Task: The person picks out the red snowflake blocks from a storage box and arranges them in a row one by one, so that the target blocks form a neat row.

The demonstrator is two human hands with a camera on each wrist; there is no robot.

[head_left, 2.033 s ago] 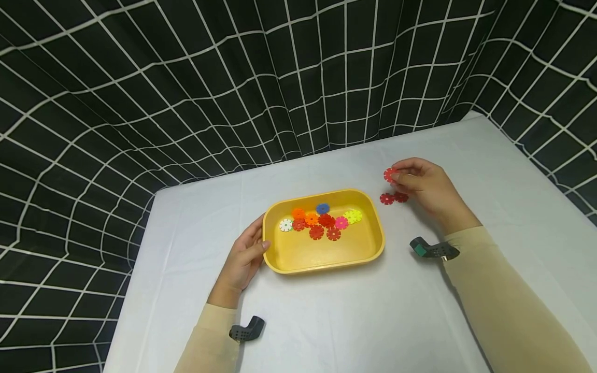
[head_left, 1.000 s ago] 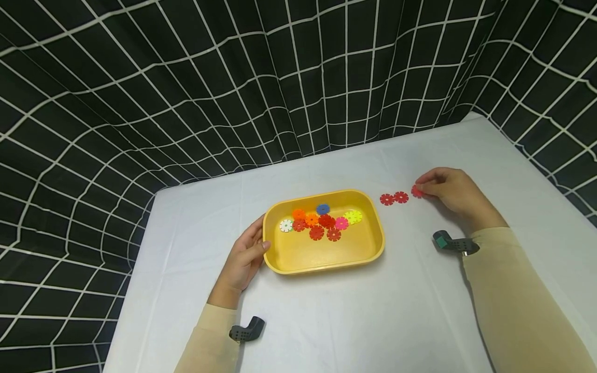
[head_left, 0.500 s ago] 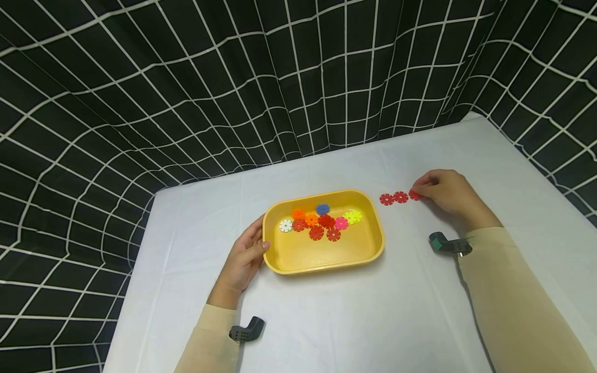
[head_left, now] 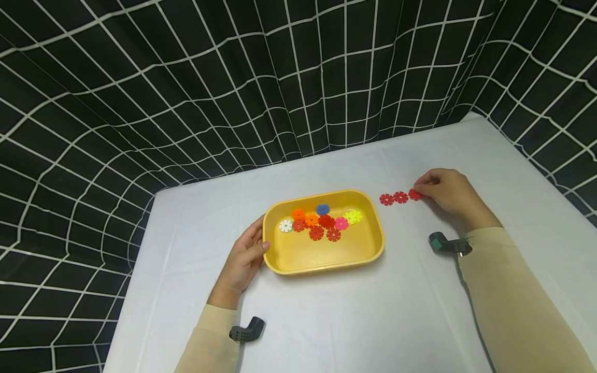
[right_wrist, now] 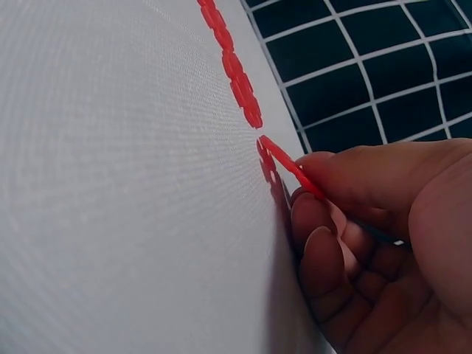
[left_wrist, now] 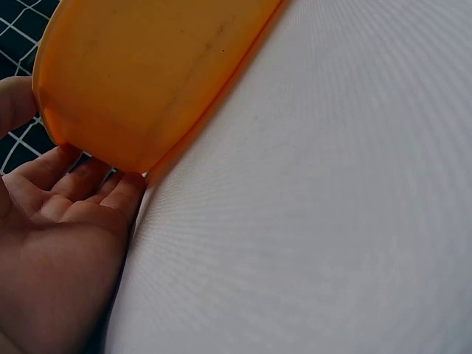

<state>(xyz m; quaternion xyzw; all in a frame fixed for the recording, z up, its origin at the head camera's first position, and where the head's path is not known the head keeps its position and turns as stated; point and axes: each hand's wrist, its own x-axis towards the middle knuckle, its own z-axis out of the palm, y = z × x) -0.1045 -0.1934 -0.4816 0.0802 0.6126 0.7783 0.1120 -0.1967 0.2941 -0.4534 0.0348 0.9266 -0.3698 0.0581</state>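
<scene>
My left hand holds the near-left end of a yellow tray, thumb over the rim and fingers against the outer wall. In the left wrist view, the tray's orange-looking side fills the top. My right hand pinches a red notched plastic disc between thumb and fingers. The right wrist view shows this disc tilted, its far edge close to the cloth. Left of it, two more red discs lie flat in a row. The held disc's near part is hidden by my fingertips.
Inside the tray lie several notched discs: white, orange, blue, pink, yellow and red. White cloth covers the table. A black curtain with white grid lines hangs behind it.
My right hand has moved right and down, bringing the red disc from above the two flat discs to the row's right end, then slightly left. The left hand and tray stay put.
</scene>
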